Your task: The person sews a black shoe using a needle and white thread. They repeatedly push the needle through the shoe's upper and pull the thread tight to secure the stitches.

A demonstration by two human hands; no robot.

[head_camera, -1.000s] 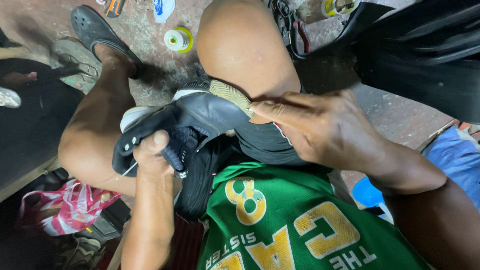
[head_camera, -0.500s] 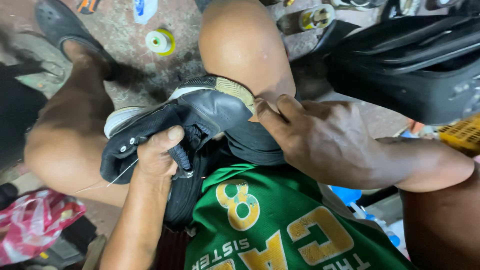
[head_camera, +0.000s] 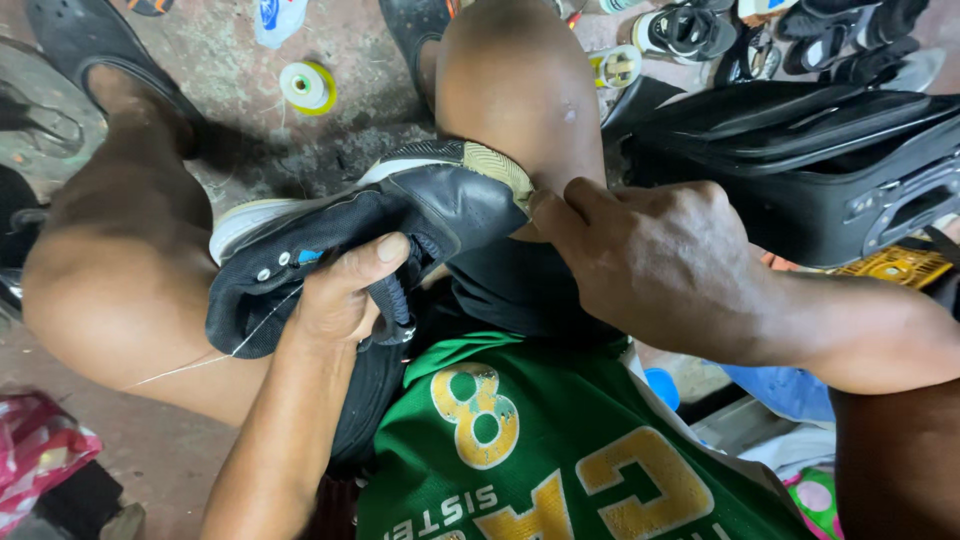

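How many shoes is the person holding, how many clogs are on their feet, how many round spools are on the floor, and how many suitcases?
Black leather sneaker with white sole, held: 1
Black rubber clogs on the feet: 2
Round spools on the floor: 2
Black fabric suitcase: 1
Total: 6

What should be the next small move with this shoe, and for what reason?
Probably the left hand should draw the loose thread taut. It grips the upper of the black shoe on the lap, while the right hand pinches the toe end against the knee. The thread hangs slack from the shoe across the thigh, so a stitch appears unfinished.
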